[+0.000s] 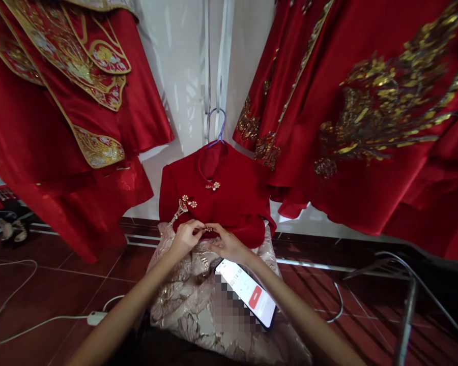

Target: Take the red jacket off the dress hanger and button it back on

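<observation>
A small red jacket (229,203) hangs on a purple hanger (218,127) against the white wall, over a pale gold brocade skirt (198,305). Pearl clasps sit at its collar (212,186) and across its chest (183,204). My left hand (185,238) and my right hand (229,244) meet at the jacket's lower front, fingers pinched on a small pearl clasp (208,230) between them. A phone (248,292) with a lit screen lies on the skirt under my right forearm.
Red gowns with gold embroidery hang at the left (61,101) and the right (366,112). A white cable and power adapter (96,318) lie on the dark red tiled floor. A metal stand (404,305) is at the right. Shoes (13,231) sit far left.
</observation>
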The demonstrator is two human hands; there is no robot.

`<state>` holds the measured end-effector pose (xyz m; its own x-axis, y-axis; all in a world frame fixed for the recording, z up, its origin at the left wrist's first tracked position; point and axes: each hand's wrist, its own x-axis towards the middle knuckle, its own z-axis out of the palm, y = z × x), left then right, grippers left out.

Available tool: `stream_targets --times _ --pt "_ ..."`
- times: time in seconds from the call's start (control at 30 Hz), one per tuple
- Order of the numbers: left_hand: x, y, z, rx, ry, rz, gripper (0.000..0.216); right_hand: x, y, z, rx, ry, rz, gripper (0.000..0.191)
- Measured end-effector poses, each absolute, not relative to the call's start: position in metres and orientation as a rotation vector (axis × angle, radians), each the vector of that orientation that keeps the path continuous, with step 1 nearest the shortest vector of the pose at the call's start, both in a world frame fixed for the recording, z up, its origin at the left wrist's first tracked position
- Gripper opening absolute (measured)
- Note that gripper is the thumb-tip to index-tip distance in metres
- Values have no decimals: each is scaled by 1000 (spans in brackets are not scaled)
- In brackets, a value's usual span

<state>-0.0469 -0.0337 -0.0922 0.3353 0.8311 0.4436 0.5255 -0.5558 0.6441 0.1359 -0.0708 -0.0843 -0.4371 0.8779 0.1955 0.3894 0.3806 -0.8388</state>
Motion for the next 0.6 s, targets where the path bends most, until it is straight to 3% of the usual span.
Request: stream_targets --times 0.6 --pt "-48 -22 -107 1797 1080 1187 15 137 -70 -82 -1066 -1937 1007 60"
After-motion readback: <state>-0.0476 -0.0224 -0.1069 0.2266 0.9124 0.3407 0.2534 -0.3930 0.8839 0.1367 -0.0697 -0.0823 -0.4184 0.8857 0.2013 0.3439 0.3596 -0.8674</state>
